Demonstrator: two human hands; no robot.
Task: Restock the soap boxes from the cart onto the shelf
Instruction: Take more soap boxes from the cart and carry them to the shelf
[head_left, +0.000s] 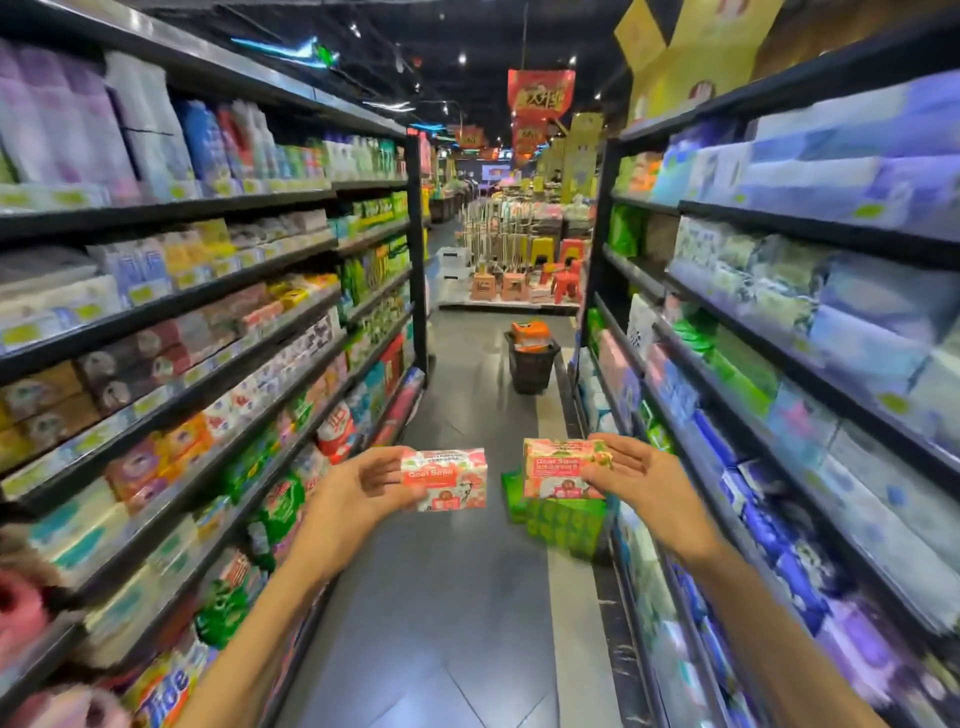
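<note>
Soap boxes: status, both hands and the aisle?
Left hand holds one soap box; right hand holds another. Neither shelved yet. Green basket and black basket on the aisle floor ahead.

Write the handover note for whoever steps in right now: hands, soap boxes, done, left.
Left hand holds one pink soap box by its end, out over the aisle floor.
Right hand holds a second soap box the same way.
Green basket sits on the floor just beyond, by the right shelving; a dark basket stands further down the aisle.
Done: two boxes in hand.
Left: shelve both; the shelf slot cannot be told from here.
</note>
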